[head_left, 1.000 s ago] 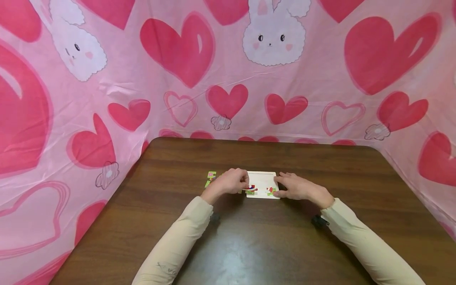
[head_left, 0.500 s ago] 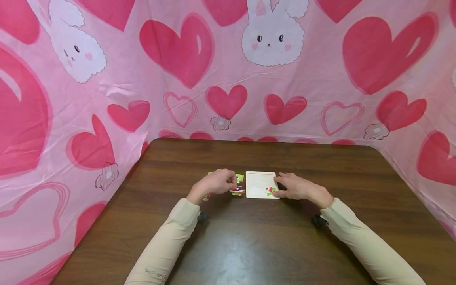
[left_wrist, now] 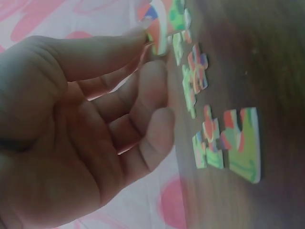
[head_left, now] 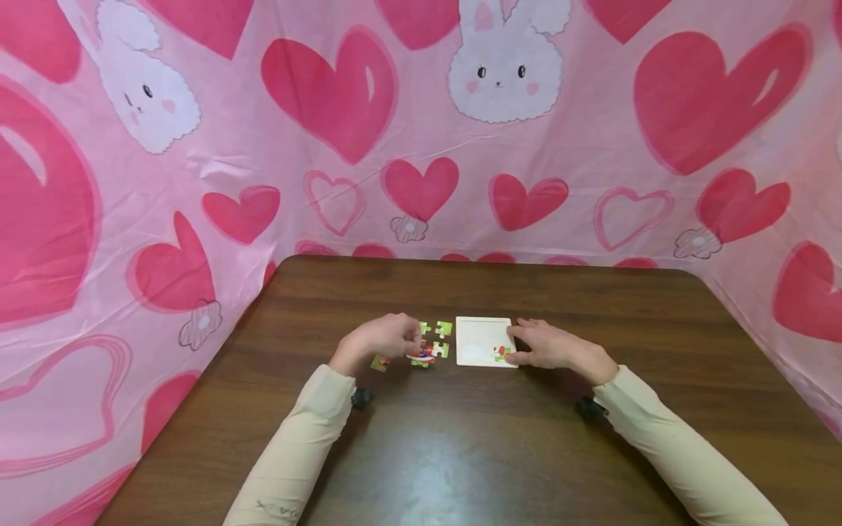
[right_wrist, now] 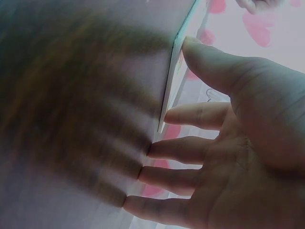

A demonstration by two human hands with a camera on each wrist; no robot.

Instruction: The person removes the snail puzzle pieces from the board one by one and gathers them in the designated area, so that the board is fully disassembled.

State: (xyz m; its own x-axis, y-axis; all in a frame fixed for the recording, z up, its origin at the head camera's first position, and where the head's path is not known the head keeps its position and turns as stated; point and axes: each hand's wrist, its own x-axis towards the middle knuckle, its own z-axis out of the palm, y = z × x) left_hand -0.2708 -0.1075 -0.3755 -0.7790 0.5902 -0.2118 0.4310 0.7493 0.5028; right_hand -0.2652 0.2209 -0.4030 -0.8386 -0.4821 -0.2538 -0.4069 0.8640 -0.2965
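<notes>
My left hand (head_left: 378, 342) pinches a jigsaw piece (left_wrist: 164, 21) with red, blue, white and green printing between thumb and index finger. It is left of the white puzzle tray (head_left: 479, 337), among loose jigsaw pieces; the other fingers curl loosely in the left wrist view. My right hand (head_left: 549, 345) rests at the tray's right edge. In the right wrist view its thumb (right_wrist: 207, 59) lies on the tray rim, and the fairly straight fingers (right_wrist: 178, 150) reach down to the tabletop. One red-and-green piece (head_left: 500, 353) lies in the tray's lower right corner, partly covered by the thumb.
Loose green pieces (head_left: 444, 329) lie between the left hand and the tray, and another piece (head_left: 379, 363) is below the left wrist. More pieces are hidden under the hand. The brown wooden table (head_left: 434, 438) meets a pink heart-patterned cloth (head_left: 355, 212) behind.
My left hand has moved left with the pinched piece, from over the tray's lower left corner to the loose pieces. The right hand and tray have stayed put.
</notes>
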